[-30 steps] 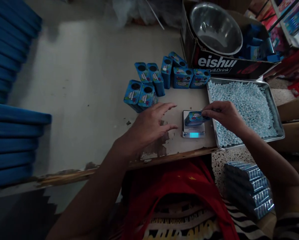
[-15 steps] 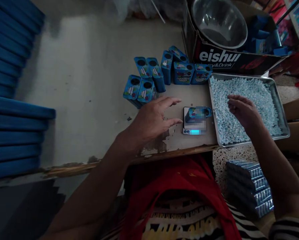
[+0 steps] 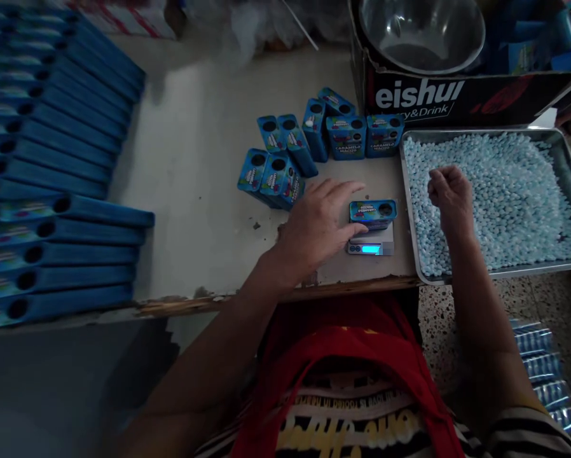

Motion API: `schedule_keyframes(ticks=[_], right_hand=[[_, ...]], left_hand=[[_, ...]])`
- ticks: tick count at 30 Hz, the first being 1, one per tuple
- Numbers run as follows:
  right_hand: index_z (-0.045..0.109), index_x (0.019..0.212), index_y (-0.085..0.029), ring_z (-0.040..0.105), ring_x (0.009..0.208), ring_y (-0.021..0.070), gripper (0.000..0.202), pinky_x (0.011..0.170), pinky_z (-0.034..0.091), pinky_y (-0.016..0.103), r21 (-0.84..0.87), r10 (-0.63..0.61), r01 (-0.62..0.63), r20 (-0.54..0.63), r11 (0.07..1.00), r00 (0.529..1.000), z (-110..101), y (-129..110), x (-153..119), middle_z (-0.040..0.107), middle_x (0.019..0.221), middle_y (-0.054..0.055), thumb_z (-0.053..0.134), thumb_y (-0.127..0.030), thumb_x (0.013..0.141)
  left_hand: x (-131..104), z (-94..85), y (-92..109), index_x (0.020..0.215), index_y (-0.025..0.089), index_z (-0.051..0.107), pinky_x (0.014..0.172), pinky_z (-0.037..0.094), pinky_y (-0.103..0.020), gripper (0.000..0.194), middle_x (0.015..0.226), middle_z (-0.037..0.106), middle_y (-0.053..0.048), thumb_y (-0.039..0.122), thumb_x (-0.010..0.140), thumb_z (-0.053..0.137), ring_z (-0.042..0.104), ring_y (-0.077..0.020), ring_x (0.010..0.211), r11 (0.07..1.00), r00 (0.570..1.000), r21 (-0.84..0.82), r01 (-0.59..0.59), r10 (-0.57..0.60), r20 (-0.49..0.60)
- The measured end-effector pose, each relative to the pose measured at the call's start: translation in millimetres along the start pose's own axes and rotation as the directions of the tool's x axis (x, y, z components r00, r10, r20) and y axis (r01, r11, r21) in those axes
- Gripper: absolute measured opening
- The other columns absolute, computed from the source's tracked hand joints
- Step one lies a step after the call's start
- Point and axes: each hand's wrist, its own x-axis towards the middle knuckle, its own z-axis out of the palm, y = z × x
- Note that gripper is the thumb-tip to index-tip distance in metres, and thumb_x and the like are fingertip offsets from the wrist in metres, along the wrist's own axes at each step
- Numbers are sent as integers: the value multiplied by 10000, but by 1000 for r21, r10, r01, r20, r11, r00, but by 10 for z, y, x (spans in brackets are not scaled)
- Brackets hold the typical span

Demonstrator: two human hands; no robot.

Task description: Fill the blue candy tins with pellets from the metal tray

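Observation:
A small blue box printed "Caramelo macizo" lies on a little digital scale with a lit display. My left hand is open at the scale's left side, fingers spread and thumb tip at the box's near left corner. Whether the thumb touches the box is hard to tell. Over the left part of a metal tray, my right hand is closed, fingers curled together; what they hold, if anything, is hidden. Small pale blue and white candies fill the tray.
Several more blue boxes stand behind the scale. Rows of blue boxes line the table's left side. A steel bowl rests on a black carton behind the tray. The table's worn wooden edge runs in front of me.
My left hand has moved right, close to the box on the scale. My right hand has curled its fingers tighter over the candies. The view has shifted, showing more boxes at left.

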Motion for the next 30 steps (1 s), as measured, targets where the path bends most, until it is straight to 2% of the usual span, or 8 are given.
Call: schedule_keyframes(ticks=[8, 12, 15, 18, 22, 25, 27, 30], right_hand=[[613, 924, -241, 473, 562, 80, 387, 507, 351, 204, 45, 173, -178, 98, 983, 980, -15, -67, -20, 587, 723, -48, 868, -529, 886], [708, 919, -236, 539, 620, 102, 388, 541, 403, 221, 75, 275, -278, 48, 958, 960, -70, -145, -84, 650, 775, -18, 932, -462, 698], [788, 910, -251, 489, 635, 134, 324, 528, 356, 277, 72, 247, -248, 22, 966, 969, -188, -155, -100, 570, 749, -9, 956, -477, 748], [827, 894, -291, 379, 627, 178, 261, 510, 262, 344, 67, 208, -207, -13, 976, 978, -182, -174, -76, 445, 709, 0, 901, -540, 875], [825, 1089, -290, 375, 570, 163, 333, 535, 276, 317, -120, 107, -83, 213, 989, 971, 345, -379, -177, 456, 655, -30, 800, -586, 938], [798, 1281, -255, 516, 575, 185, 365, 606, 362, 311, -407, -38, 280, 510, 870, 859, 1017, -610, -208, 567, 627, -26, 720, -467, 995], [769, 1399, -277, 661, 681, 234, 383, 668, 404, 322, -578, -60, 509, 622, 638, 781, 1426, -737, -130, 728, 739, 27, 664, -387, 1047], [740, 1450, -307, 771, 873, 290, 370, 711, 425, 324, -675, 43, 642, 701, 364, 712, 1828, -852, 61, 852, 980, 83, 648, -345, 1094]], left_hand=[[235, 337, 271, 1426, 201, 681, 1192, 539, -524, 534, 1377, 750, -138, 200, 925, 867, 674, -359, 1331, 998, 995, 10, -67, 66, 69], [156, 155, 193, 1403, 222, 693, 1122, 600, -457, 460, 1310, 779, -117, 168, 965, 824, 712, -306, 1285, 999, 993, -30, -46, 49, 103], [-108, -440, -230, 1411, 237, 681, 1148, 588, -442, 464, 1342, 771, -103, 189, 972, 821, 715, -281, 1286, 999, 995, 1, 42, -41, -92], [-474, -1253, -865, 1430, 228, 667, 1160, 566, -407, 478, 1389, 758, -82, 222, 968, 793, 707, -262, 1276, 969, 935, 64, 240, -212, -285], [-767, -1990, -1856, 1424, 165, 664, 1158, 531, -360, 523, 1385, 761, -57, 291, 927, 767, 662, -214, 1212, 885, 862, 112, 452, -401, -310], [-837, -2092, -2493, 1399, 116, 675, 1175, 509, -376, 529, 1370, 768, -75, 313, 910, 712, 645, -214, 1194, 885, 894, 142, 444, -426, -141], [-918, -2032, -2777, 1417, 104, 677, 1186, 500, -403, 523, 1378, 762, -98, 332, 947, 644, 650, -236, 1237, 913, 924, 160, 376, -382, 8], [-1115, -1875, -2962, 1462, 115, 667, 1194, 492, -432, 515, 1384, 741, -120, 389, 1054, 511, 647, -255, 1275, 941, 951, 199, 275, -297, 87]])
